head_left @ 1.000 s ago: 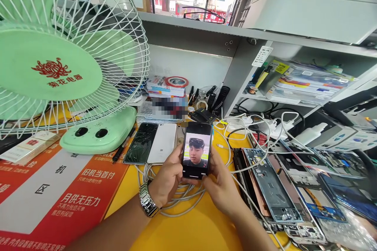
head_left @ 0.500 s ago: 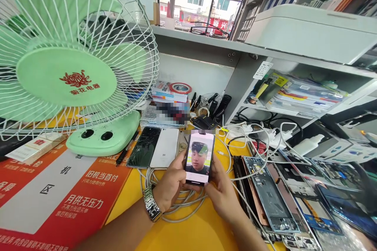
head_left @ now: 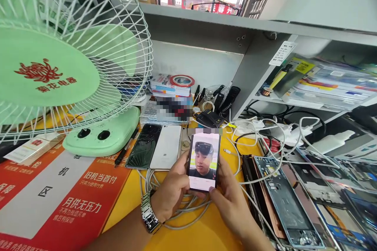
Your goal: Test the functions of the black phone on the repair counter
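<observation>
Phone (head_left: pixel 204 160) scrn margins pale, prev. blk

Green fan (head_left: pixel 54 64) is stood at L, base partly over red mat (head_left: pixel 75 225); tape roll (head_left: pixel 173 81) is laid atop pile (head_left: pixel 171 91) at back; phone frames (head_left: pixel 290 200) are heaped R.

The place looks like a phone repair shop: a stripped phone frame (head_left: pixel 290 204) and a cracked phone (head_left: pixel 143 149) lie on a yellow counter (head_left: pixel 182 239), where a red mat (head_left: pixel 84 198) advertises trade-in offers.
</observation>
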A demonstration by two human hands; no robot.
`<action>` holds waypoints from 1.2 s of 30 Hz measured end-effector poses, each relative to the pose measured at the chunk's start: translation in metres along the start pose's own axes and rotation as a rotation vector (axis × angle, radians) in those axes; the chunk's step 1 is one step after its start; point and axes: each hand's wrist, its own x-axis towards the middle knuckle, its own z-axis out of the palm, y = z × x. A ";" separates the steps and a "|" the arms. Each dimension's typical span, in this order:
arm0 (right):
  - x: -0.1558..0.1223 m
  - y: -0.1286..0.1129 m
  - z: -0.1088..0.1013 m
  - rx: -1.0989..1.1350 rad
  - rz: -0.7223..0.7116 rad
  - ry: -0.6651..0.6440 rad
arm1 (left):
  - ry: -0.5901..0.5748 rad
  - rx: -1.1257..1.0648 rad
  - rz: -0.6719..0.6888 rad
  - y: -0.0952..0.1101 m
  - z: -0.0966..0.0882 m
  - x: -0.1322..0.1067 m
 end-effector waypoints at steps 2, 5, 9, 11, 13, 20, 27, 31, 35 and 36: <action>0.000 -0.001 0.000 0.015 0.012 -0.003 | 0.015 0.002 -0.021 0.001 0.001 0.001; -0.002 0.000 -0.001 0.017 0.037 0.010 | 0.034 0.011 -0.049 0.003 0.002 0.002; -0.006 0.005 -0.002 0.047 0.065 0.035 | 0.029 0.034 -0.059 0.002 0.002 0.003; -0.007 0.007 -0.002 0.059 0.056 0.045 | 0.036 0.045 -0.061 0.002 0.001 0.004; -0.007 0.008 -0.002 0.044 0.042 0.045 | 0.035 0.029 -0.080 0.003 0.001 0.003; -0.011 0.018 -0.007 0.017 0.100 0.028 | 0.025 -0.086 -0.117 0.007 0.001 0.005; -0.021 0.037 -0.003 -0.010 0.141 0.123 | 0.017 -0.140 -0.094 0.000 -0.003 0.003; -0.017 0.033 0.001 0.024 0.128 0.166 | 0.008 -0.094 -0.092 -0.003 -0.004 0.002; -0.009 0.022 0.004 0.058 0.146 0.199 | 0.025 -0.046 -0.066 -0.003 -0.003 0.002; -0.007 0.020 0.005 0.052 0.147 0.203 | 0.024 -0.036 -0.060 -0.003 -0.003 0.002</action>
